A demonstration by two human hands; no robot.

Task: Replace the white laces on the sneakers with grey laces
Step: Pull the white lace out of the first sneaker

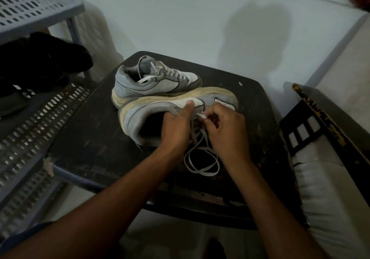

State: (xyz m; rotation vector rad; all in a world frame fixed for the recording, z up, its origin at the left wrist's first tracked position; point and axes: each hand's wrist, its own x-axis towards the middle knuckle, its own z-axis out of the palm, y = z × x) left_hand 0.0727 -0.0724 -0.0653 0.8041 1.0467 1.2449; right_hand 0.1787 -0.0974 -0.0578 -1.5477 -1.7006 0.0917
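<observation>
Two grey-and-white sneakers sit on a dark stool [90,148]. The far sneaker [154,82] stands upright with white laces threaded. The near sneaker [144,116] lies tipped on its side, sole away from me. My left hand [176,126] grips its upper, thumb on the white side panel. My right hand [226,130] pinches the tip of a lace [200,156] beside the eyelets. The rest of that lace hangs in loose loops on the stool between my wrists. In this dim light I cannot tell whether the lace is white or grey.
A grey perforated plastic rack [30,4] stands at the left, with dark cloth [40,62] on its shelf. A dark wooden chair frame [320,118] with a white cushion [330,198] sits at the right. Pale floor lies beyond the stool.
</observation>
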